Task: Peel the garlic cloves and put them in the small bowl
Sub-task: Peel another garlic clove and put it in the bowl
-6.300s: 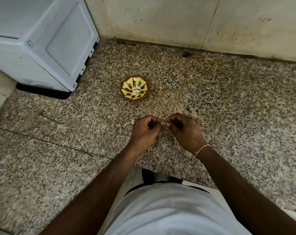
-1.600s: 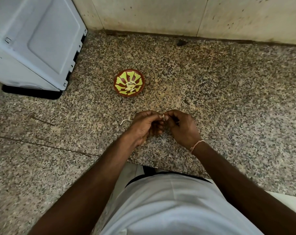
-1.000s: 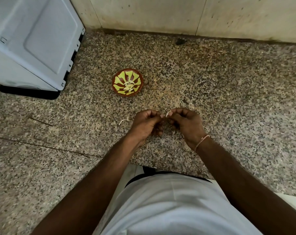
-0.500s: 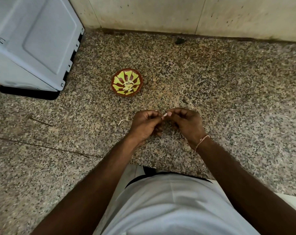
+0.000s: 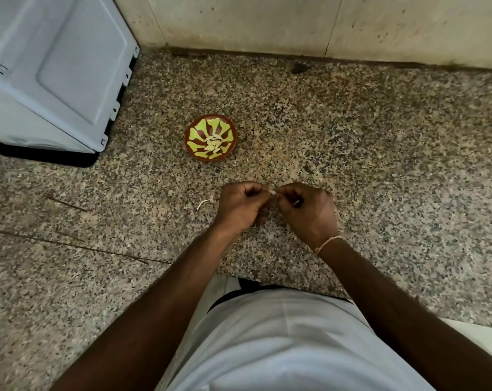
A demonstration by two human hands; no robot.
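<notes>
A small red bowl [image 5: 194, 127] with a yellow-green leaf pattern sits on the speckled granite counter [image 5: 380, 153], and a few pale peeled cloves [image 5: 213, 143] lie in its middle. Nearer to me, my left hand [image 5: 239, 207] and my right hand [image 5: 309, 211] meet fingertip to fingertip. Between them they pinch a small pale garlic clove [image 5: 272, 192], most of it hidden by the fingers. A curled white strip of garlic skin [image 5: 204, 202] lies on the counter just left of my left hand.
A light grey appliance [image 5: 53, 69] stands at the back left on a black base. A pale tiled wall [image 5: 295, 24] runs along the back. A dark speck [image 5: 299, 67] lies near the wall. The counter's front edge [image 5: 267, 279] is by my waist.
Both hands stay together on the clove with only small finger movements. The bowl and the skin strip have not moved.
</notes>
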